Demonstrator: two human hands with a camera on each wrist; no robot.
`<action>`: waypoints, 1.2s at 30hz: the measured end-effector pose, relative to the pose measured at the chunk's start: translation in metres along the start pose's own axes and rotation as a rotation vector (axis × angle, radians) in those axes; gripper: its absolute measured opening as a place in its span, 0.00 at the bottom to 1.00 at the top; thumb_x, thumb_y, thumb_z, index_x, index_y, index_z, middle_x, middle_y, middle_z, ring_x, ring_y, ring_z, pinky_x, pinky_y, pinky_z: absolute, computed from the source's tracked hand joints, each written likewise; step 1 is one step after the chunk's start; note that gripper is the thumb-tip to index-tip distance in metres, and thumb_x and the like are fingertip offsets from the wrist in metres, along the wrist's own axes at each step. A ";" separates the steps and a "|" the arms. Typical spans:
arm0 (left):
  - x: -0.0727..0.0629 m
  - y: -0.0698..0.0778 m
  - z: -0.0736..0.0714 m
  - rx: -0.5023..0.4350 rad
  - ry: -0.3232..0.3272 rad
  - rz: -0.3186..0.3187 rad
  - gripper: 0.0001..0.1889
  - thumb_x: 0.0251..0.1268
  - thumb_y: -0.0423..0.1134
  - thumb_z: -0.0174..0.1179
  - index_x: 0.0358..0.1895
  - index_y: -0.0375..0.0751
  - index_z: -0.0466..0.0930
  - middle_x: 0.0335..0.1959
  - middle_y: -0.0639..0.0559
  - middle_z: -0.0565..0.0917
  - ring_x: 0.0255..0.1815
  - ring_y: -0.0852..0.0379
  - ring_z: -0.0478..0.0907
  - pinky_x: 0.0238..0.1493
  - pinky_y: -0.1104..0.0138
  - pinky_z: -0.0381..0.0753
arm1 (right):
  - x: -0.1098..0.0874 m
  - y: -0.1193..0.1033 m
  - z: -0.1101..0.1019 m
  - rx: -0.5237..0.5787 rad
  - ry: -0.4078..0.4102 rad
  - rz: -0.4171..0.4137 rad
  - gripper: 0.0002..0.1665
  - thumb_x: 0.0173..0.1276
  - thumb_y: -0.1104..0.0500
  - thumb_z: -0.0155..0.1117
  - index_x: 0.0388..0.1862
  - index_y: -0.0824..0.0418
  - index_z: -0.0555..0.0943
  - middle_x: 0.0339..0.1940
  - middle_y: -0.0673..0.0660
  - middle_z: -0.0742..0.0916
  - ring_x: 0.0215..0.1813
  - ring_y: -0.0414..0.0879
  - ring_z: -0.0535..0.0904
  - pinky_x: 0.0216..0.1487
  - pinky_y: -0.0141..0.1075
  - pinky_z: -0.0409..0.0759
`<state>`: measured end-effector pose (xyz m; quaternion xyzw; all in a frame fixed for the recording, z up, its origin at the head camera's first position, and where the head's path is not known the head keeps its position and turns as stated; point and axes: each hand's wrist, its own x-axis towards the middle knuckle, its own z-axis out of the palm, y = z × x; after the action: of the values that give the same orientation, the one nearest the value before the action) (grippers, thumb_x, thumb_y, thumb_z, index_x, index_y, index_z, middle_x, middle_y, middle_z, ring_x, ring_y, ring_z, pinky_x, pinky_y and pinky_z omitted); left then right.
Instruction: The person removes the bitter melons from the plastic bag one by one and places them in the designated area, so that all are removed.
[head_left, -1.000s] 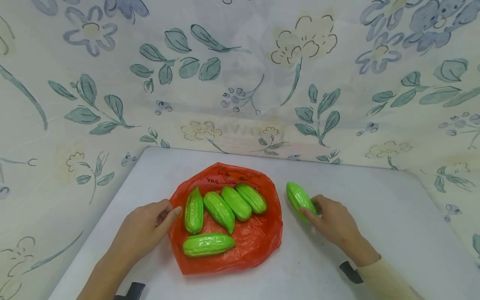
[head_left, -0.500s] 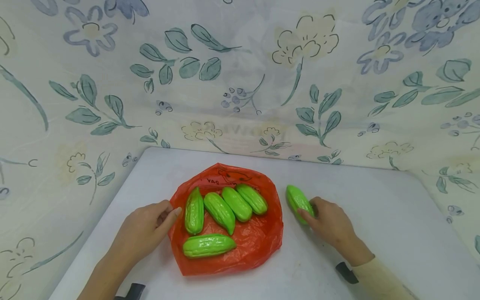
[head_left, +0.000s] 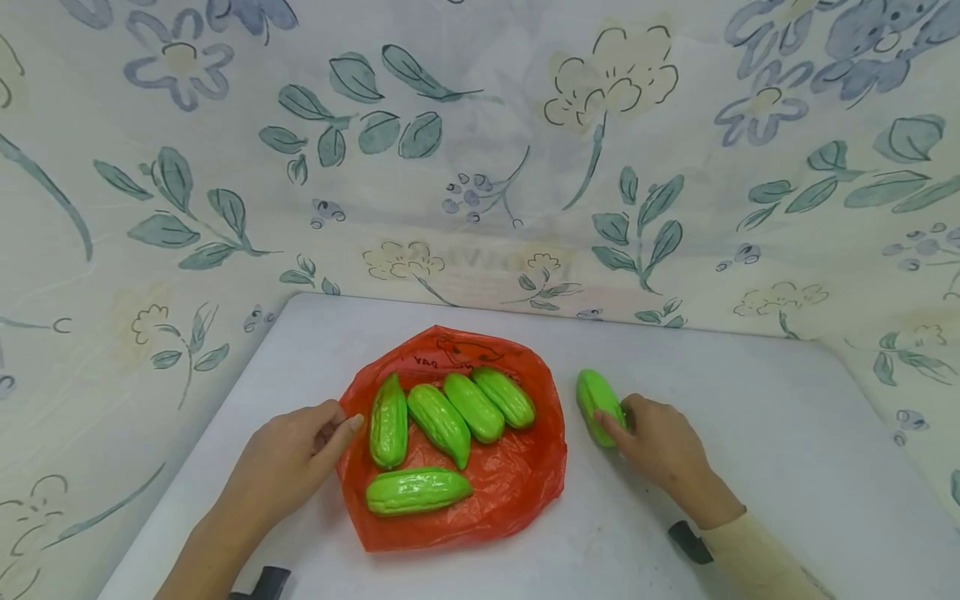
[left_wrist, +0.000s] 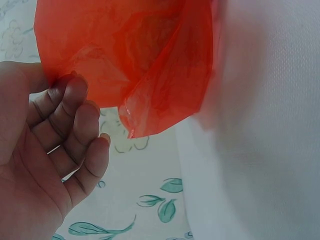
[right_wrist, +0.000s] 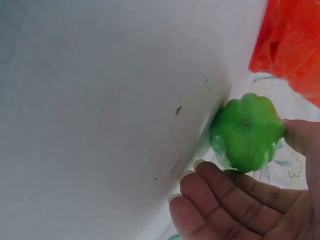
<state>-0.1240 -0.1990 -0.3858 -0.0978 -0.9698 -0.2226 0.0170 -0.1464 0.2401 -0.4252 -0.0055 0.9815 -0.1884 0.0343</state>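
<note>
A red plastic bag [head_left: 517, 492] lies spread on the white table, with several shiny green ridged gourds [head_left: 418, 490] on it. Its left edge is pinched between the thumb and fingers of my left hand [head_left: 288, 458]; the left wrist view shows the bag's thin film [left_wrist: 100, 50] at those fingertips. To the right of the bag, one more green ridged gourd [head_left: 595, 396] rests on the table. My right hand [head_left: 663, 442] holds its near end between thumb and fingers. The right wrist view has this gourd [right_wrist: 247, 132] end-on, with the other fingers [right_wrist: 200, 200] loosely bent beside it.
The white table [head_left: 772, 417] extends to the right of my right hand. Cloth with a floral print [head_left: 480, 250] stands behind the table and along both sides. Small dark marks [right_wrist: 178, 110] dot the tabletop.
My right hand has shifted slightly left with the gourd, whose far end has turned a little. My left hand, the bag and the gourds on it have stayed put.
</note>
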 end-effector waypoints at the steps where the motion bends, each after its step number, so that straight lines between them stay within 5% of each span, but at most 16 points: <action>1: 0.000 0.000 0.000 0.000 -0.001 -0.001 0.11 0.76 0.48 0.63 0.35 0.48 0.76 0.19 0.59 0.72 0.24 0.57 0.70 0.25 0.67 0.73 | 0.000 0.000 0.000 0.001 0.001 -0.002 0.34 0.74 0.38 0.65 0.52 0.70 0.82 0.22 0.52 0.78 0.27 0.46 0.74 0.27 0.37 0.73; 15: -0.001 0.000 -0.001 -0.001 0.000 -0.002 0.11 0.76 0.48 0.63 0.35 0.49 0.76 0.19 0.59 0.72 0.24 0.57 0.70 0.25 0.67 0.73 | -0.002 0.006 -0.003 0.003 0.009 -0.009 0.39 0.75 0.35 0.62 0.57 0.72 0.81 0.27 0.53 0.83 0.30 0.47 0.77 0.31 0.38 0.78; 20: -0.001 0.000 -0.001 -0.002 0.002 0.002 0.11 0.76 0.48 0.63 0.35 0.49 0.76 0.19 0.59 0.72 0.24 0.57 0.70 0.26 0.67 0.73 | -0.003 0.006 -0.006 0.010 0.020 -0.015 0.43 0.75 0.32 0.60 0.62 0.71 0.79 0.45 0.63 0.88 0.44 0.56 0.84 0.45 0.50 0.86; 25: 0.000 0.000 -0.001 -0.002 0.000 -0.003 0.12 0.76 0.49 0.62 0.35 0.49 0.76 0.19 0.59 0.72 0.24 0.57 0.70 0.26 0.66 0.73 | -0.004 0.004 -0.009 0.003 0.043 -0.036 0.46 0.75 0.33 0.60 0.70 0.71 0.74 0.64 0.70 0.83 0.65 0.67 0.79 0.60 0.61 0.79; 36: -0.001 0.000 -0.002 -0.002 -0.002 0.002 0.11 0.76 0.48 0.63 0.35 0.48 0.76 0.19 0.59 0.72 0.24 0.57 0.70 0.26 0.66 0.73 | -0.007 -0.001 -0.013 -0.018 0.090 -0.158 0.58 0.65 0.35 0.74 0.80 0.66 0.63 0.76 0.69 0.73 0.75 0.67 0.70 0.67 0.62 0.72</action>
<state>-0.1233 -0.2001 -0.3839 -0.0991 -0.9696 -0.2233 0.0162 -0.1403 0.2441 -0.4125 -0.0747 0.9802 -0.1817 -0.0247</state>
